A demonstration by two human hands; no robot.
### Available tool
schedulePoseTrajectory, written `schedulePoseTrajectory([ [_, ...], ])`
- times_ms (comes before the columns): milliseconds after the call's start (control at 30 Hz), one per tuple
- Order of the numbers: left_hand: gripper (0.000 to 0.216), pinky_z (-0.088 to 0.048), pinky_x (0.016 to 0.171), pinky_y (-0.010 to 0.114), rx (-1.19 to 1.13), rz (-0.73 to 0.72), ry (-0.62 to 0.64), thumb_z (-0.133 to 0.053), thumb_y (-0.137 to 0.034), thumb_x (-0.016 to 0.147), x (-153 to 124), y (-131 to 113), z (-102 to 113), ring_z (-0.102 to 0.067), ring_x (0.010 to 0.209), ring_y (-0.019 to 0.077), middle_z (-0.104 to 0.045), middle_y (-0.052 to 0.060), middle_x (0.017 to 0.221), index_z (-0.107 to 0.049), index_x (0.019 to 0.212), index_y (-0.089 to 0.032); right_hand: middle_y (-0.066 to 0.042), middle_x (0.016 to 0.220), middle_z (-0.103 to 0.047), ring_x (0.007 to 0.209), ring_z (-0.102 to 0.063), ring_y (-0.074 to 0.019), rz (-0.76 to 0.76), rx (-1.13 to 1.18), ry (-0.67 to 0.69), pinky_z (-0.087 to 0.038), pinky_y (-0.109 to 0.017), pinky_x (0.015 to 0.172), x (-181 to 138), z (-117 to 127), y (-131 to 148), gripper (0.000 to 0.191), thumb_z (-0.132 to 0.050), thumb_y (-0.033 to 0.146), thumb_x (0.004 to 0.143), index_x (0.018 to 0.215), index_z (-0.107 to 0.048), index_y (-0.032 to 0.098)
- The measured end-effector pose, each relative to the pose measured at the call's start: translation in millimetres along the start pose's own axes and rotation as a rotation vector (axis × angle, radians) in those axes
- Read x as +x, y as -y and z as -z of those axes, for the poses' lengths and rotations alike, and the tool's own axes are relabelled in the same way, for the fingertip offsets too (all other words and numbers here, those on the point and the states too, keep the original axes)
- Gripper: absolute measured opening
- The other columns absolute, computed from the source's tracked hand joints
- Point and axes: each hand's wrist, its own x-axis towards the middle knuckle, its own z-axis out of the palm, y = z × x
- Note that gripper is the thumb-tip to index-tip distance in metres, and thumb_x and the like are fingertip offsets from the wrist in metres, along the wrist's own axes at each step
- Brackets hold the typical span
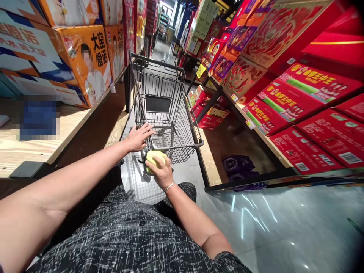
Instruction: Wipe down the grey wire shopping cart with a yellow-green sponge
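Observation:
A dark wire shopping cart [182, 149] stands in the aisle right in front of me. Over its near left corner reaches my left hand [138, 137], palm down with the fingers stretched out; whether it touches the rim I cannot tell. My right hand [162, 170] is closed around a rounded yellow-green thing [152, 156] just on my side of the cart's near rim. The fingers cover part of it, and its kind is unclear. A dark strap-like piece [141, 160] shows beside it on the left.
Orange and white cartons [82, 66] are stacked on a wooden shelf [69, 125] to the left. Red boxes [287, 100] fill the right shelf, above purple packages [239, 167]. The tiled aisle floor [256, 223] runs ahead between the shelves.

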Motion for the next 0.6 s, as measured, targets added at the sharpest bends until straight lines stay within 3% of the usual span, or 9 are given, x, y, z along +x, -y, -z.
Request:
schedulePoseTrajectory([
  [100, 0.071, -0.010, 0.118, 0.067, -0.005, -0.083, 0.017, -0.058, -0.010, 0.078, -8.8, -8.3, -5.7, -0.009, 0.153, 0.0286, -0.028, 0.009, 0.162, -0.041, 0.146, -0.025, 0.000, 0.137, -0.054, 0.128, -0.035, -0.0268, -0.053, -0.040, -0.186, -0.033, -0.044, 0.108, 23.0, 19.7, -11.0, 0.038, -0.055, 0.029, 0.096, 0.128, -0.063, 0.048],
  [200, 0.067, -0.019, 0.118, 0.063, -0.077, -0.064, 0.001, -0.052, -0.006, 0.076, -13.4, -5.5, -12.3, -0.014, 0.152, 0.0256, -0.036, 0.007, 0.158, -0.045, 0.141, -0.025, 0.000, 0.133, -0.056, 0.126, -0.037, -0.0253, -0.059, -0.044, -0.241, -0.035, -0.041, 0.106, 34.1, 22.9, -32.2, 0.040, -0.055, 0.022, 0.095, 0.125, -0.065, 0.047],
  [333, 0.060, -0.027, 0.119, 0.052, -0.155, -0.086, -0.032, -0.050, -0.002, 0.072, -9.6, 12.9, -13.5, -0.013, 0.152, 0.0252, -0.042, 0.007, 0.154, -0.055, 0.129, -0.020, -0.004, 0.127, -0.058, 0.118, -0.041, -0.0247, -0.134, -0.045, -0.249, -0.037, -0.039, 0.101, 28.0, 31.2, -85.4, 0.045, -0.053, 0.012, 0.091, 0.121, -0.069, 0.041],
  [467, 0.051, -0.025, 0.122, 0.049, -0.250, -0.070, -0.022, -0.049, -0.003, 0.071, -4.6, 24.3, -8.8, -0.010, 0.153, 0.0280, -0.041, 0.007, 0.154, -0.062, 0.118, -0.019, -0.008, 0.128, -0.056, 0.113, -0.042, -0.0265, -0.369, -0.079, -0.320, -0.038, -0.041, 0.097, 18.3, 51.6, -143.0, 0.059, -0.048, -0.001, 0.078, 0.122, -0.070, 0.031],
  [533, 0.052, -0.024, 0.121, 0.052, -0.277, -0.065, -0.004, -0.050, -0.005, 0.072, -3.7, 25.1, -7.7, -0.006, 0.153, 0.0303, -0.038, 0.006, 0.156, -0.063, 0.119, -0.020, -0.010, 0.129, -0.053, 0.112, -0.041, -0.0270, -0.489, -0.082, -0.389, -0.039, -0.041, 0.097, 19.3, 53.1, -151.8, 0.066, -0.045, -0.003, 0.071, 0.124, -0.069, 0.028],
  [600, 0.052, -0.023, 0.121, 0.055, -0.289, -0.067, -0.002, -0.051, -0.006, 0.072, -3.2, 25.2, -8.4, -0.003, 0.153, 0.0317, -0.035, 0.006, 0.158, -0.064, 0.120, -0.022, -0.011, 0.130, -0.050, 0.112, -0.042, -0.0271, -0.516, -0.044, -0.433, -0.040, -0.042, 0.097, 25.2, 44.1, -140.4, 0.069, -0.044, -0.003, 0.068, 0.127, -0.067, 0.026],
])
